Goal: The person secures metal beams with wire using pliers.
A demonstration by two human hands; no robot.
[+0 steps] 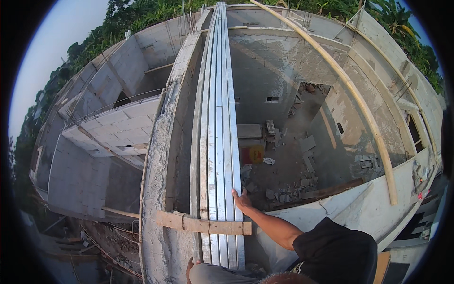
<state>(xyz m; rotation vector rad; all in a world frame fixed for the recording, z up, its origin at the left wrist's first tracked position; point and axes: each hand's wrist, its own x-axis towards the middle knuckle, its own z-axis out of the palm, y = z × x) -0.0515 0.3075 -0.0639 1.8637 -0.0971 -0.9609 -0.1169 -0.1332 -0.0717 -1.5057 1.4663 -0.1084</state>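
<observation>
Several long, silvery metal channels [219,142] lie side by side, running away from me along the top of the walls. My right hand [242,200] grips the right edge of the outermost channel, thumb on top and fingers down its side. A short wooden plank [203,222] crosses over the channels just nearer than that hand. Low in the view, beside my grey trouser leg [215,274], a small patch of bare skin [190,266] shows at the channels' left; whether it is my left hand or a foot I cannot tell.
A rough concrete wall top [153,189] runs along the left of the channels. To the right is a deep room with rubble [283,195] on its floor. A long bamboo pole [352,87] slants across that room. Unfinished block walls [118,125] enclose lower spaces at left.
</observation>
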